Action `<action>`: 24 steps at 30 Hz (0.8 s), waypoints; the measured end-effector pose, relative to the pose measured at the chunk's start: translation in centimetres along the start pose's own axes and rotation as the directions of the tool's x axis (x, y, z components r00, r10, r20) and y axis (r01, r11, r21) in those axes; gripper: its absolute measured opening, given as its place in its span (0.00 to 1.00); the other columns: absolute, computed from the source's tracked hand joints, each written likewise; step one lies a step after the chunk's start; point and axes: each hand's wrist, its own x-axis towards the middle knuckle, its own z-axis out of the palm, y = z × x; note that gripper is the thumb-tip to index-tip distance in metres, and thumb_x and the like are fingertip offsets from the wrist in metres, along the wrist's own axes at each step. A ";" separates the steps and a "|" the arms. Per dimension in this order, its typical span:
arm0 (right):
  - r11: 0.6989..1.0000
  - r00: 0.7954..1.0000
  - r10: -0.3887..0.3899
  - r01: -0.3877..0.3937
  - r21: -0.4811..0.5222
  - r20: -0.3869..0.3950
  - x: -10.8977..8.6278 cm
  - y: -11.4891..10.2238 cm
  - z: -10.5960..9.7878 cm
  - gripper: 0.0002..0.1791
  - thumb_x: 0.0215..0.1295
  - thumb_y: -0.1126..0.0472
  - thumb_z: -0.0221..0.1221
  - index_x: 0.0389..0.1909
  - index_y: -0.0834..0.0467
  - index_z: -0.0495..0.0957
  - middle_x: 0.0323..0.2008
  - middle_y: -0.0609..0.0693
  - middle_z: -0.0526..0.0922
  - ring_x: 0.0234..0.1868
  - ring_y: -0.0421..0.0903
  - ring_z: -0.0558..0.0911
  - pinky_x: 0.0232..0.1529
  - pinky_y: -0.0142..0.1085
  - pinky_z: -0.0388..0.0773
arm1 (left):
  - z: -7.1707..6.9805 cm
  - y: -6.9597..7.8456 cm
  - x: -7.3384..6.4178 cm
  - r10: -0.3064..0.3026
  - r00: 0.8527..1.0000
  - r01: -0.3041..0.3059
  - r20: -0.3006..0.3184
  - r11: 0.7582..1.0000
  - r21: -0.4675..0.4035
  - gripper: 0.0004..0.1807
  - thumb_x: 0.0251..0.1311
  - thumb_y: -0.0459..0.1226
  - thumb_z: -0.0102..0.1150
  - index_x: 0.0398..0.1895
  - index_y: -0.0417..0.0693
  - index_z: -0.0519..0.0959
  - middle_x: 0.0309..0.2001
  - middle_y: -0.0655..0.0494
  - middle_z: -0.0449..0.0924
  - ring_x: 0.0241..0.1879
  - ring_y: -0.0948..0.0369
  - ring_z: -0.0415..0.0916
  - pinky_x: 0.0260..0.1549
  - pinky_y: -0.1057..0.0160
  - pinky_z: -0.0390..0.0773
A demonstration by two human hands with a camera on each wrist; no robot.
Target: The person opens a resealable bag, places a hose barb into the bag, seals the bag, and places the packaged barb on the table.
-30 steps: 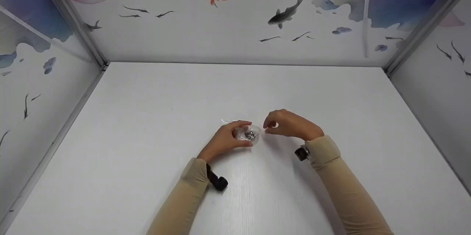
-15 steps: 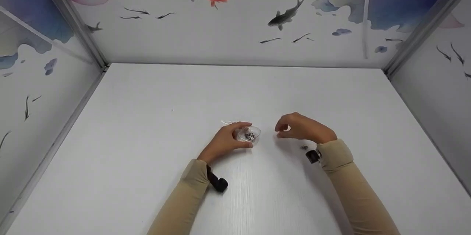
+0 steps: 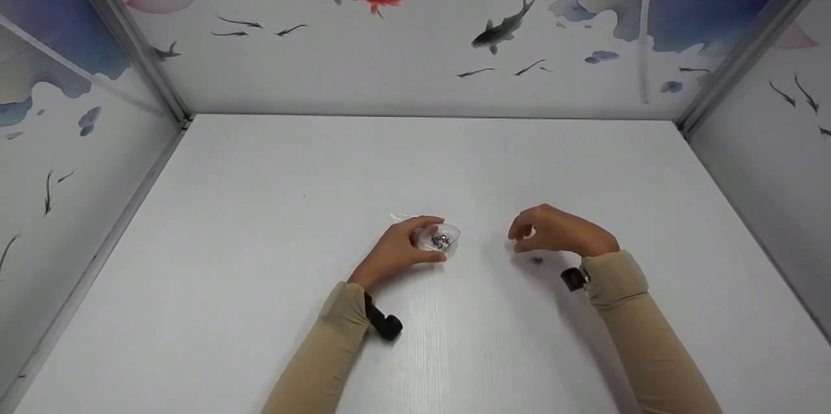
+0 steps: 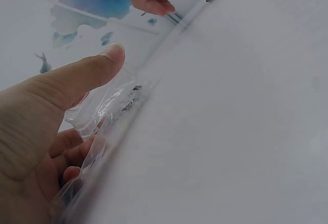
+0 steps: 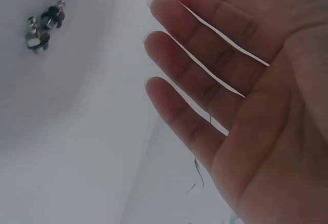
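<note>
My left hand (image 3: pixel 399 245) holds a clear plastic bag (image 3: pixel 452 232) between thumb and fingers, its mouth spread round. Small shiny metal pieces (image 3: pixel 441 241) lie in the bag. In the left wrist view the crumpled bag (image 4: pixel 105 103) covers part of the curled fingers. My right hand (image 3: pixel 558 232) hovers over the table to the right of the bag, fingers relaxed and apart, with nothing seen in them. Just below its fingertips lie two small metal screws (image 3: pixel 537 260), which seem to carry nuts or washers; the right wrist view shows one screw (image 5: pixel 36 37) beside the other.
The white table (image 3: pixel 428 161) spreads around both hands. Printed panels (image 3: pixel 415 44) with fish and petals stand along its back and sides. Each wrist wears a small black camera, the left one (image 3: pixel 388 326) close above the table.
My right hand has moved right, away from the bag, uncovering the two screws that its wrist hid before. The left hand stays in place with the bag.
</note>
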 end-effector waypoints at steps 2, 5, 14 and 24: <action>1.000 1.000 0.016 -0.016 -0.001 0.013 -0.3 0.3 -0.1 0.10 0.59 0.63 0.65 0.42 0.57 0.84 0.41 0.47 0.84 0.44 0.45 0.77 0.46 0.41 0.75 | 0.0 0.0 0.0 -0.006 1.000 0.006 0.000 1.000 -0.005 0.36 0.47 0.47 0.74 0.62 0.56 0.74 0.27 0.60 0.69 0.27 0.65 0.62 0.30 0.67 0.64; 0.999 0.999 0.040 -0.040 0.007 0.035 -0.6 0.6 -0.2 0.09 0.59 0.63 0.65 0.41 0.57 0.84 0.40 0.47 0.83 0.42 0.45 0.77 0.43 0.40 0.75 | 0.0 0.0 0.0 -0.014 1.000 0.014 0.001 1.000 -0.008 0.36 0.47 0.48 0.74 0.62 0.57 0.74 0.34 0.59 0.75 0.29 0.64 0.63 0.32 0.66 0.65; 0.994 0.992 0.108 -0.107 -0.025 0.069 -1.2 1.3 -0.1 0.07 0.57 0.62 0.66 0.38 0.54 0.84 0.39 0.47 0.83 0.39 0.43 0.76 0.42 0.39 0.75 | 0.0 -0.1 -0.1 -0.023 1.000 0.023 0.003 1.000 -0.011 0.36 0.47 0.48 0.74 0.62 0.58 0.74 0.51 0.58 0.78 0.33 0.63 0.64 0.37 0.64 0.65; 0.979 0.975 0.204 -0.202 -0.033 0.089 -1.2 1.3 0.2 0.05 0.57 0.61 0.67 0.36 0.52 0.84 0.39 0.47 0.82 0.40 0.45 0.77 0.44 0.42 0.75 | 0.0 0.0 0.0 -0.026 1.000 0.026 0.001 1.000 -0.008 0.36 0.46 0.49 0.74 0.62 0.59 0.74 0.62 0.58 0.74 0.52 0.61 0.71 0.55 0.57 0.69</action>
